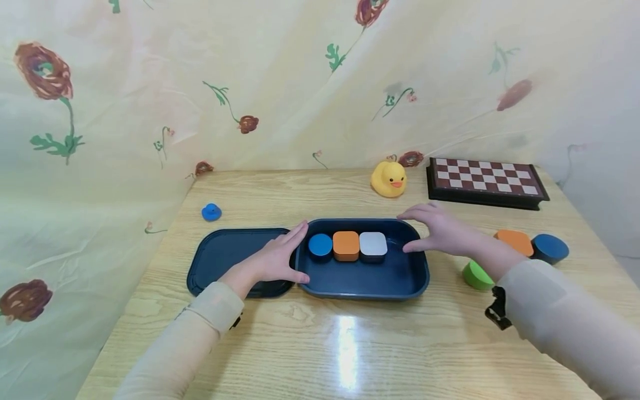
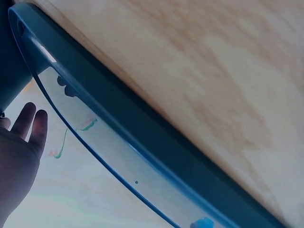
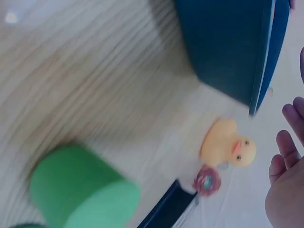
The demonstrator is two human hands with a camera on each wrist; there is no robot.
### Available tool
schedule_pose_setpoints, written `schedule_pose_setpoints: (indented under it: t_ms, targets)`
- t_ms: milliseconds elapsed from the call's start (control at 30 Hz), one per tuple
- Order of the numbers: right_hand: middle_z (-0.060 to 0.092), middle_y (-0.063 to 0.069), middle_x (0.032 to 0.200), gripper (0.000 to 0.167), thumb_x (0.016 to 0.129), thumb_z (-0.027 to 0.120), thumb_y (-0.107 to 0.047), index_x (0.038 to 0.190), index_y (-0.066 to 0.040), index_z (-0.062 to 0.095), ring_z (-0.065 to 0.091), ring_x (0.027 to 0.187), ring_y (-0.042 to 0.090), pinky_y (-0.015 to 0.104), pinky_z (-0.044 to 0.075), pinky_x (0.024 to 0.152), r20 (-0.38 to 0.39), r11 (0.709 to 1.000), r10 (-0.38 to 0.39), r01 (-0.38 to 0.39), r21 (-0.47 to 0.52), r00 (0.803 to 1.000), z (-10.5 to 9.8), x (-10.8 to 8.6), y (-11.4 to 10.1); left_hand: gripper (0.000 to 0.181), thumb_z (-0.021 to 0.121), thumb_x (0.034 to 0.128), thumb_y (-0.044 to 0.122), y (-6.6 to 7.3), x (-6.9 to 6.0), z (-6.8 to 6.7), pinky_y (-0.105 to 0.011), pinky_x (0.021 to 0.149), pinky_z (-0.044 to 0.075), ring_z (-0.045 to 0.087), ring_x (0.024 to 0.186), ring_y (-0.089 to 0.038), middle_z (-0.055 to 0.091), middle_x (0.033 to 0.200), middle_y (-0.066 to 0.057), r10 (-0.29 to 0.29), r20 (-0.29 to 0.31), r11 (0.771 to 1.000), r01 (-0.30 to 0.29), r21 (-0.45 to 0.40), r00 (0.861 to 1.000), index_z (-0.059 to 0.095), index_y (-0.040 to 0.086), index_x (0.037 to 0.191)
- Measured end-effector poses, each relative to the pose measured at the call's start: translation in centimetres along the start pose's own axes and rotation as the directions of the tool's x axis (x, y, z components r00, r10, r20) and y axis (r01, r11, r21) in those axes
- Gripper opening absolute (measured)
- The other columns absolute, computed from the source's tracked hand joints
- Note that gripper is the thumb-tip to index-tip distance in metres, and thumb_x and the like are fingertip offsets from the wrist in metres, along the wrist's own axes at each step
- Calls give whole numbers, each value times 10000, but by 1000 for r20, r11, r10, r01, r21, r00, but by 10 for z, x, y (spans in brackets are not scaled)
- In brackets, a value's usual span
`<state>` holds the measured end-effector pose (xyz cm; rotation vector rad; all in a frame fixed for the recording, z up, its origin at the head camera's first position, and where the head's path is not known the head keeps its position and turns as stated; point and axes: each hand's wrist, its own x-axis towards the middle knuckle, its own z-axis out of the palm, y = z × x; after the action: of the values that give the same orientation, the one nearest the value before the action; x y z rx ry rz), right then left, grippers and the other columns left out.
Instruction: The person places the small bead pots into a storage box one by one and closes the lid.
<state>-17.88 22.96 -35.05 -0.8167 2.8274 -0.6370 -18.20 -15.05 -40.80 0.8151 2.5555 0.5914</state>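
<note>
We hold the left hand [image 1: 274, 259] spread at the left end of the dark blue box [image 1: 360, 283], the right hand [image 1: 444, 231] likewise spread at its right end. The box sits mid-worktop [image 1: 290, 344]; in its far half, from left, stand blue [image 1: 320, 245], orange [image 1: 346, 245] and white-topped [image 1: 373, 245] blocks.

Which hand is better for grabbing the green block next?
Probably the right hand. It's open, and the green block sits on its side of the dark blue box, close to the right wrist. The left hand is at the box's opposite end, so it would have to reach across.
</note>
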Motion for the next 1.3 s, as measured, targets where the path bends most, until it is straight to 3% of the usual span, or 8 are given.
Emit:
schedule_pose_setpoints:
  t_ms: [167,300,533,767,1100,1300]
  targets:
    - [543,199,1258,625,769,764,-375,1252,-20,589,408,1185,380,553,328,927,-36,1000,-11,10,-25,999,-10,-16,14,1113,687,770,562,-2,0,0,-570,1083,104,85,1394,-399,-128,1546,129,-10,-6,1000,10,-9,1000,-103,271,1499]
    - [541,202,1258,622,780,740,-421,1249,-38,598,407,1178,404,587,334,918,-38,999,27,-28,-16,999,-13,-29,22,1111,688,765,569,-4,-1,-1,-573,1081,103,82,1392,-404,-131,1540,148,-17,-14,1000,17,-17,1000,-100,288,1496]
    - [510,208,1295,605,801,718,-429,1257,-51,595,349,1225,433,637,264,959,27,991,133,-133,25,991,-16,-47,34,1106,693,767,557,-6,-3,-3,-593,1070,117,93,1389,-413,-104,1554,122,-12,-26,1000,11,-22,1000,-81,275,1505]
    - [504,222,1293,645,766,730,-477,1256,-76,603,347,1179,448,635,348,874,60,985,172,-172,-12,983,-17,-65,50,1109,689,769,560,-5,-3,-3,-598,1065,127,94,1387,-419,-128,1546,133,-21,-16,999,21,-31,1000,-102,290,1497]
    - [530,208,1258,677,709,756,-514,1227,-98,626,340,1165,489,660,293,856,79,985,173,-170,-43,982,-13,-97,73,1115,698,768,547,-2,-2,0,-584,1075,106,95,1396,-382,-145,1536,150,-20,2,999,20,-32,1000,-114,299,1490]
    - [603,58,1103,590,684,787,-491,1134,-126,678,472,975,327,499,394,746,30,986,117,-113,-124,993,-9,-111,80,1116,698,769,546,1,0,-1,-579,1079,96,87,1402,-362,-148,1536,151,-24,12,999,24,-24,1000,-115,298,1491]
